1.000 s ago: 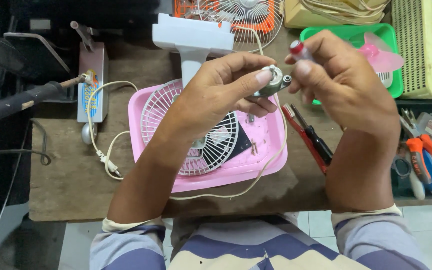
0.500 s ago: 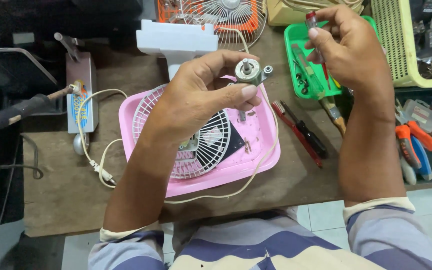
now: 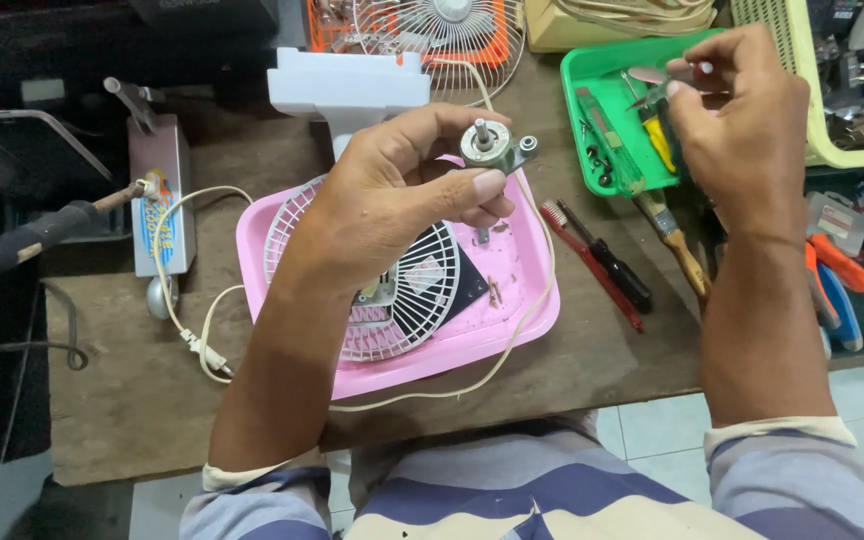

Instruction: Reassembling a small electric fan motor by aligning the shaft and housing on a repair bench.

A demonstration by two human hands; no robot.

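My left hand (image 3: 402, 195) holds a small silver fan motor (image 3: 493, 147) upright above the pink tray (image 3: 512, 330), its shaft pointing up. A white fan grille (image 3: 414, 300) lies in that tray under my wrist. My right hand (image 3: 742, 120) is over the green tray (image 3: 592, 75) at the upper right, fingers pinched on a small thin tool (image 3: 674, 72) whose shape I cannot make out. The two hands are well apart.
A white fan base (image 3: 347, 85) stands behind the pink tray, and an orange fan (image 3: 432, 30) behind that. A red screwdriver (image 3: 592, 265), a black one (image 3: 617, 270) and a brush (image 3: 677, 245) lie right of the tray. A soldering iron (image 3: 42, 235) rests at left. Pliers (image 3: 837, 295) lie at far right.
My right hand moved away from the motor, up and right to the green tray. The left hand kept the motor and turned its shaft upward.
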